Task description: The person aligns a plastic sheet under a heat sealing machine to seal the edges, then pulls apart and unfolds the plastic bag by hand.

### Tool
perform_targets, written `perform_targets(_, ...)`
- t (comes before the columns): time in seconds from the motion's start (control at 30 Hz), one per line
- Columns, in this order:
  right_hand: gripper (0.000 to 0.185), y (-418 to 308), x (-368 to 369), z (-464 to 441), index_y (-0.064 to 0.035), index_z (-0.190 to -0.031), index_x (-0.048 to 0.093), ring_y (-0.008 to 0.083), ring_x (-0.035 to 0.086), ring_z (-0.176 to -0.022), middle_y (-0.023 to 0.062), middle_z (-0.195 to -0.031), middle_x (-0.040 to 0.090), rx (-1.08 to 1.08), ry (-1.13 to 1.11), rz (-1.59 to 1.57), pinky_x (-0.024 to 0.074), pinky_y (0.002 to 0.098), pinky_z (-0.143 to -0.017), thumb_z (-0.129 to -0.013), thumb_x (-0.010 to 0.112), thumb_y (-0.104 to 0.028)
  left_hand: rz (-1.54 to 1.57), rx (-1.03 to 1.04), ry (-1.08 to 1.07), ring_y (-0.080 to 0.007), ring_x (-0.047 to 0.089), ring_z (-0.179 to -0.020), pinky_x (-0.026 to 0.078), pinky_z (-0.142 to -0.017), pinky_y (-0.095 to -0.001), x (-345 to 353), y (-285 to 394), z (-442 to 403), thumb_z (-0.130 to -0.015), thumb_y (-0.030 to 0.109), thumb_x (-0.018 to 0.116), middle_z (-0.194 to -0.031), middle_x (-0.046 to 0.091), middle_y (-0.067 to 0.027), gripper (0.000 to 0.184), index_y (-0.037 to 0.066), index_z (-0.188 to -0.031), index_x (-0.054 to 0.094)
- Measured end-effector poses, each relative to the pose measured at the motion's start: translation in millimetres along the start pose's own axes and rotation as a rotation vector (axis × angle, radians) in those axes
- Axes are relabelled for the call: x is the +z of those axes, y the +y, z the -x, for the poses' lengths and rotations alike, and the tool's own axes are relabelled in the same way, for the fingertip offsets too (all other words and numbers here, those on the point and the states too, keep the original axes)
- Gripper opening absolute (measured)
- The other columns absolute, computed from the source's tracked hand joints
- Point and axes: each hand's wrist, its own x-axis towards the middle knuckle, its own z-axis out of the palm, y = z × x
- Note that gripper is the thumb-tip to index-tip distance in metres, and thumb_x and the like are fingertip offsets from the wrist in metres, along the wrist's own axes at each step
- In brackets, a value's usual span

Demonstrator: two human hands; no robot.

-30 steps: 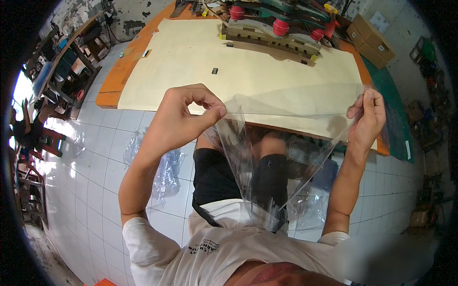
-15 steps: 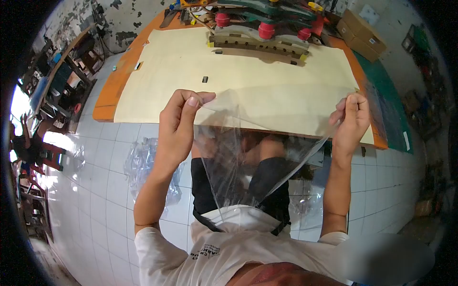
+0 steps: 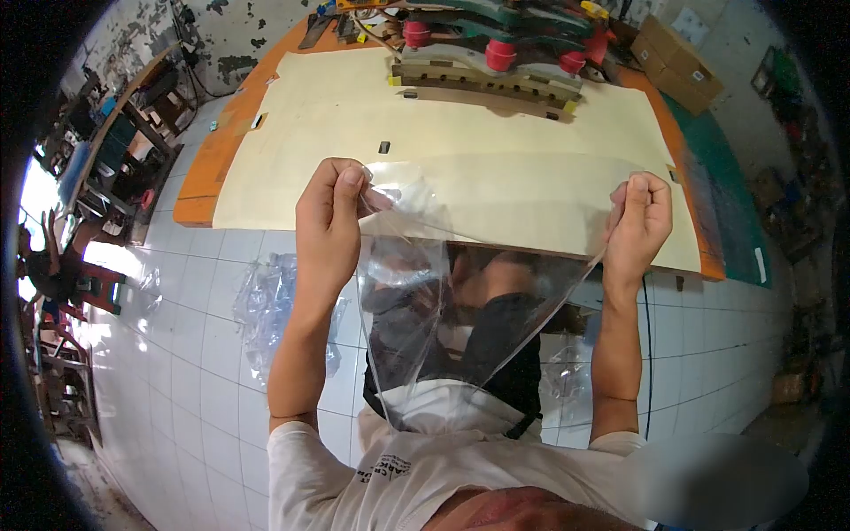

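A clear plastic sheet (image 3: 407, 283) hangs between my two hands, over my lap and the front edge of the table. My left hand (image 3: 332, 199) pinches its upper left corner between thumb and fingers. At the opposite upper corner, my right hand (image 3: 639, 221) is closed on the plastic. The sheet sags in the middle and bunches into folds below my left hand. Behind it, a cream paper sheet (image 3: 328, 106) covers most of the tabletop. Whether the plastic is one layer or a bag, I cannot tell.
A curved metal clamp press with red knobs (image 3: 500, 55) stands at the back of the table (image 3: 197, 202). A cardboard box (image 3: 677, 66) sits at the far right beside a green mat (image 3: 748, 239). Crumpled clear plastic (image 3: 274, 319) lies on the tiled floor. A small dark piece (image 3: 384, 147) rests on the paper.
My right hand has moved slightly left and down, and my left hand has drawn a little closer to me. The plastic hangs looser, with more of it gathered near my left hand.
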Motion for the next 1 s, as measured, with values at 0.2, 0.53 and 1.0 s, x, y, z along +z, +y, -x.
perform_targets(0.2, 0.017, 1, 5, 1, -0.0038, -0.097, 0.054, 0.0024, 0.038, -0.050, 0.0000, -0.071, 0.054, 0.069, 0.040, 0.041, 0.0313, 0.0196, -0.041, -0.100, 0.054, -0.021, 0.103, -0.065, 0.002, -0.0136, 0.061, -0.073, 0.052, -0.070, -0.0289, 2, 1, -5, -0.103, 0.020, 0.046, -0.078, 0.056, -0.0044, 0.026, -0.002, -0.093, 0.055)
perform_targets(0.53, 0.018, -6, 10, -2, -0.0037, -0.098, 0.054, 0.0048, 0.037, -0.041, 0.0026, -0.069, 0.052, 0.164, 0.084, -0.003, 0.0317, 0.0223, -0.035, -0.100, 0.050, -0.022, 0.044, 0.048, -0.025, -0.0178, 0.067, -0.075, 0.056, -0.074, -0.0318, 0, -5, -10, -0.102, 0.016, 0.048, -0.079, 0.061, -0.0070, 0.023, -0.003, -0.093, 0.058)
perform_targets(1.0, 0.021, 2, 13, -3, -0.0026, -0.098, 0.053, 0.0053, 0.039, -0.040, 0.0031, -0.069, 0.053, 0.005, 0.085, 0.113, 0.0309, 0.0217, -0.035, -0.100, 0.051, -0.023, -0.110, 0.093, 0.083, -0.0154, 0.065, -0.070, 0.053, -0.069, -0.0275, 6, -8, -23, -0.100, 0.015, 0.053, -0.077, 0.062, -0.0063, 0.022, -0.004, -0.093, 0.061)
